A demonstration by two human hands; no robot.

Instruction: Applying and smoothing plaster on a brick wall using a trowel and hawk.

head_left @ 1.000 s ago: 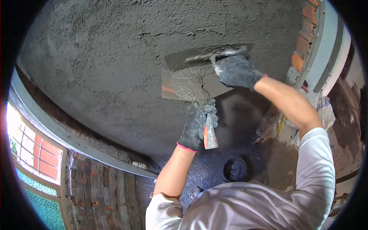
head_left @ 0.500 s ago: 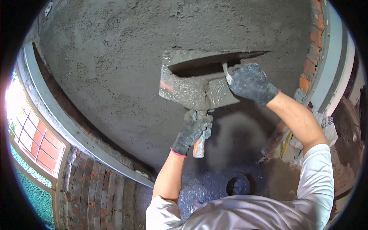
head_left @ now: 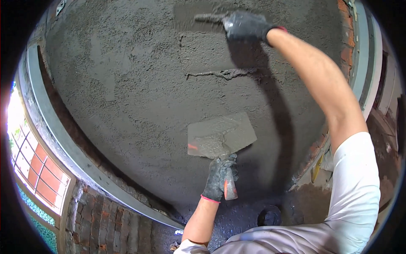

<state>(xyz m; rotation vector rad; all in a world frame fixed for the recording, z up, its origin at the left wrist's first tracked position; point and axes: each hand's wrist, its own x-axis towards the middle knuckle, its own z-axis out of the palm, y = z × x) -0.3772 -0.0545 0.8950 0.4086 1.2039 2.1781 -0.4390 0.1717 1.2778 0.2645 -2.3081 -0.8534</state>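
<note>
My left hand (head_left: 220, 171), in a dark grey glove, is closed round the handle of a hawk (head_left: 222, 134), a flat plate with an orange mark. Only a thin wet film of mortar shows on the plate. Higher up, my gloved right hand (head_left: 247, 26) grips a plastering trowel (head_left: 186, 17) by its handle. The trowel's blade lies against the wall (head_left: 139, 97), which is coated in wet grey mortar. Below the trowel, a raised ridge of mortar (head_left: 228, 74) runs across the wall.
A curved-looking grey frame (head_left: 63, 122) borders the wall on the left, beside a barred window (head_left: 38, 156) and bare brickwork (head_left: 105, 220). Exposed bricks (head_left: 346, 38) line the right edge. Near my body stands a dark round container (head_left: 269, 216); a yellow tool (head_left: 316, 168) lies at the right.
My right hand has swung the trowel up from the hawk to the upper wall. The mortar ridge is now in full view. My left hand has lowered the hawk and shifted slightly right.
</note>
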